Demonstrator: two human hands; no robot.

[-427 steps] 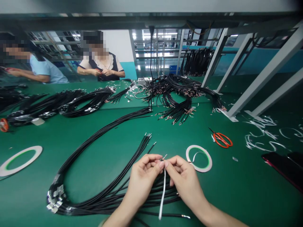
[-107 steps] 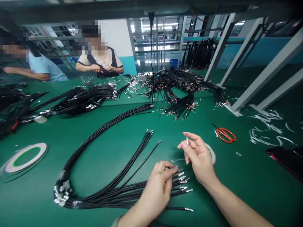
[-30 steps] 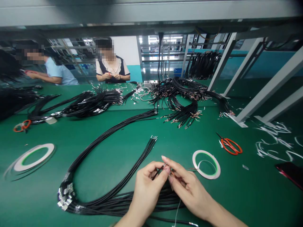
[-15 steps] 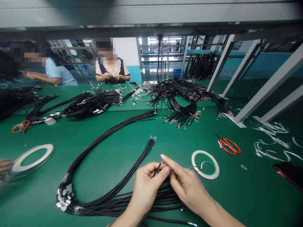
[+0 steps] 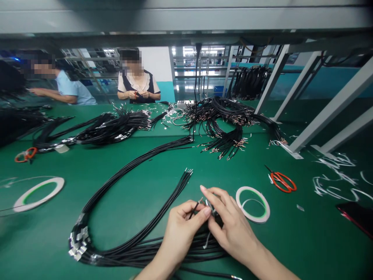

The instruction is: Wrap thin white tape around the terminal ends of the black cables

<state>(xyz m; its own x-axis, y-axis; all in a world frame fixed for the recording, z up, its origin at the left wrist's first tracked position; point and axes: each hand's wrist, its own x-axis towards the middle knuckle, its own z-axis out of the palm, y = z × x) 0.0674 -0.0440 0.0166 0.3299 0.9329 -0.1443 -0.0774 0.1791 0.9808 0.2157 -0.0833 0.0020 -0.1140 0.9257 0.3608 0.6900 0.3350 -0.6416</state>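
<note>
A black cable (image 5: 194, 210) sticks up from my left hand (image 5: 179, 227), which is closed on it near its copper-coloured stripped end. Close beside that end is my right hand (image 5: 234, 223), its thumb and fingers curled around something mostly hidden, with a whitish bit showing between them. A thin pale strip (image 5: 206, 241) hangs below the fingers. Under both hands lies a bunch of black cables (image 5: 145, 254), which curves left through shiny silver foil pieces (image 5: 79, 243). Another stretch of the same bunch ends in bare tips (image 5: 189, 171) just beyond my hands.
Right of my hands lie a white-and-green tape roll (image 5: 239, 198) and orange-handled scissors (image 5: 284, 182). A second roll (image 5: 60, 186) is at left. Cable heaps (image 5: 224, 109) and metal posts (image 5: 335, 101) stand farther back. Two people (image 5: 136, 83) work across the table.
My right fingers have lifted and spread a little from the cable end, and a pale strip now shows below them. Another person's hand at the far left has left the tape roll.
</note>
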